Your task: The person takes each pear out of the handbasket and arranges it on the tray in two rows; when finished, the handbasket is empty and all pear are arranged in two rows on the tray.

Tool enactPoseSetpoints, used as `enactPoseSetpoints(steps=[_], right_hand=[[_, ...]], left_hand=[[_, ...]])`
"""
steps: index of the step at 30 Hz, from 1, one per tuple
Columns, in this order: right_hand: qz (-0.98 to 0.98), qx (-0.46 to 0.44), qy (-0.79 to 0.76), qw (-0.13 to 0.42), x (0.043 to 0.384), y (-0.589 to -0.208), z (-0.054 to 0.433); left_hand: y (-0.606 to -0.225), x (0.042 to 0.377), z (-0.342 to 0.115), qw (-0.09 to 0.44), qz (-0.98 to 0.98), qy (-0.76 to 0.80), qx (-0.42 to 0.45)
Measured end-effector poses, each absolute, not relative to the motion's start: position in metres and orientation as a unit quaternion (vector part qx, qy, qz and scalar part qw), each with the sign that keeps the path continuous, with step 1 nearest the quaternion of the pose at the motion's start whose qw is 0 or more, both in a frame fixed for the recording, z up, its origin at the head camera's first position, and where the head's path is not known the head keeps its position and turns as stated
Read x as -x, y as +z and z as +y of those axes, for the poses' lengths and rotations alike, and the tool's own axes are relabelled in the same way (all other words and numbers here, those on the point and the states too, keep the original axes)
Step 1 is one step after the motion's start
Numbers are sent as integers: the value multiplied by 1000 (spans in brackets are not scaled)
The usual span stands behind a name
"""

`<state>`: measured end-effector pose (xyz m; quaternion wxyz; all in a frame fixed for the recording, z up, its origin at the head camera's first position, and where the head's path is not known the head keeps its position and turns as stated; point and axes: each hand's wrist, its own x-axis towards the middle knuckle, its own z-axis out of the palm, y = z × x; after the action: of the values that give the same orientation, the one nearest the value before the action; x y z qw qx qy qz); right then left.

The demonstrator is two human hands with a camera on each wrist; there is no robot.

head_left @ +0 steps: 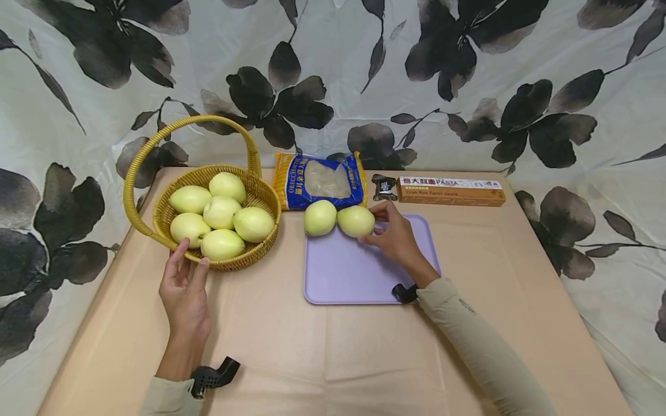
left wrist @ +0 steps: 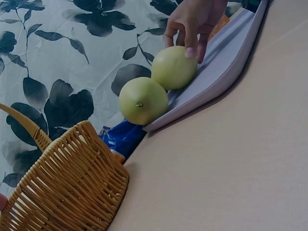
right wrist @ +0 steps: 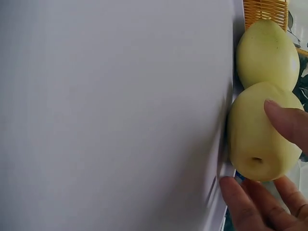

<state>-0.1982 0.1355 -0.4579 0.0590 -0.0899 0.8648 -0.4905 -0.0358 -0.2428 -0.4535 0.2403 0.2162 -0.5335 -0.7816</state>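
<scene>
In the head view, my right hand [head_left: 396, 236] holds a pale green pear [head_left: 356, 221] at the back edge of a lilac tray [head_left: 359, 277], thumb on one side and fingers on the other. A second pear [head_left: 319, 218] lies right beside it on the left, touching it. My left hand [head_left: 186, 294] touches the near side of a woven basket [head_left: 273, 242] with thumb and fingertips, its fingers fairly straight. Several more pears [head_left: 221, 213] lie inside the basket. The right wrist view shows the thumb against the held pear [right wrist: 257, 139].
Behind the tray lies a blue and yellow pasta bag [head_left: 325, 180]. To its right are a small black packet [head_left: 384, 188] and an orange-brown pasta box [head_left: 451, 192]. The basket's tall handle [head_left: 136, 173] arches over its left side. A flowered cloth [head_left: 343, 104] hangs behind the table.
</scene>
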Motion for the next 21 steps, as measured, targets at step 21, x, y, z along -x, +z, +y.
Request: enactPoseSetpoints(steps=[21], right_hand=[[882,65,-465,30,192,-443,139]], left_hand=[[-452,36,-243,239,-531,-784,-215]])
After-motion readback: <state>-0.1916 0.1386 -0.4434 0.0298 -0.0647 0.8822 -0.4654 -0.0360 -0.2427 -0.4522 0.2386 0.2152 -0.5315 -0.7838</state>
